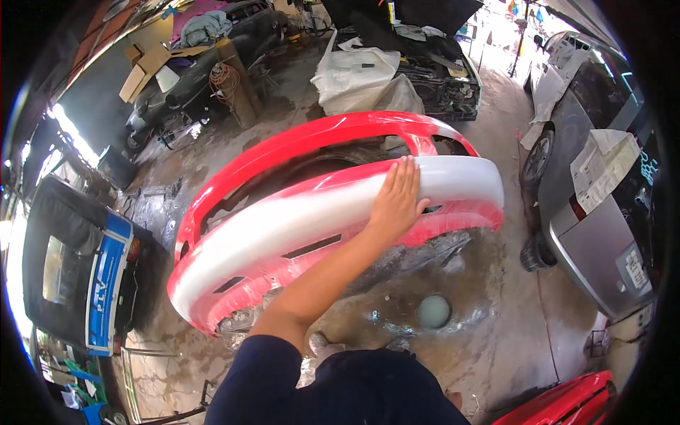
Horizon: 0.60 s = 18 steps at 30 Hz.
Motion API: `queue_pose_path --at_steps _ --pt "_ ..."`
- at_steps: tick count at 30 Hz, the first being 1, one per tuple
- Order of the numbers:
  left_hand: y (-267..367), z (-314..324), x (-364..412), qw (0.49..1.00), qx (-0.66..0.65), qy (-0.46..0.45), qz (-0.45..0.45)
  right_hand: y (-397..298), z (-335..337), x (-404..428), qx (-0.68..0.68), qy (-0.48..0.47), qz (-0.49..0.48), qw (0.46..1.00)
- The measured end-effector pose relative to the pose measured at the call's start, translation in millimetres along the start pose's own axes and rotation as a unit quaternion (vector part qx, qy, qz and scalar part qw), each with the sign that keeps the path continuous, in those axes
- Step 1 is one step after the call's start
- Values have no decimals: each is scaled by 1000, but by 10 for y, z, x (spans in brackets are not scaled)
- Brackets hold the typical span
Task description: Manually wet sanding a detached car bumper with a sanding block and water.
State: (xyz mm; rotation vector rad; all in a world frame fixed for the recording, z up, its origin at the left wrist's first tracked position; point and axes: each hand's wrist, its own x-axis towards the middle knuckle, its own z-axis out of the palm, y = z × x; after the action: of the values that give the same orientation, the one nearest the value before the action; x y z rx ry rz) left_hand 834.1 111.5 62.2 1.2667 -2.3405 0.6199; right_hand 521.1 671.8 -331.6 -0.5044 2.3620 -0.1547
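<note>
A car bumper cover (255, 218), red with broad whitish sanded or primed areas, lies across the middle of the head view, raised off the wet floor. My left hand (398, 196) rests flat on its upper face, right of the middle, with fingers extended side by side and thumb out to the right. Nothing shows in this hand; whatever is beneath the palm is hidden. A small patch of skin, apparently part of my right hand (454, 399), shows at the right edge of my dark shirt; its fingers cannot be made out. Slots and a large opening pierce the bumper.
A round container of greyish liquid (434, 312) stands on the floor near my feet. A silver car (600, 239) is at right, a dark vehicle with a blue panel (109, 281) at left. Behind are a gas cylinder (239, 79) and partly covered cars. Another red part (563, 404) lies lower right.
</note>
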Motion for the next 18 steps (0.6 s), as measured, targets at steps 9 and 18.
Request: queue_pose_path --at_steps 9,18 --pt "757 626 482 998 34 -6 47 -697 -630 318 166 79 -105 977" --pt "1298 828 890 996 7 -58 68 -495 -191 513 62 -17 -95 993"
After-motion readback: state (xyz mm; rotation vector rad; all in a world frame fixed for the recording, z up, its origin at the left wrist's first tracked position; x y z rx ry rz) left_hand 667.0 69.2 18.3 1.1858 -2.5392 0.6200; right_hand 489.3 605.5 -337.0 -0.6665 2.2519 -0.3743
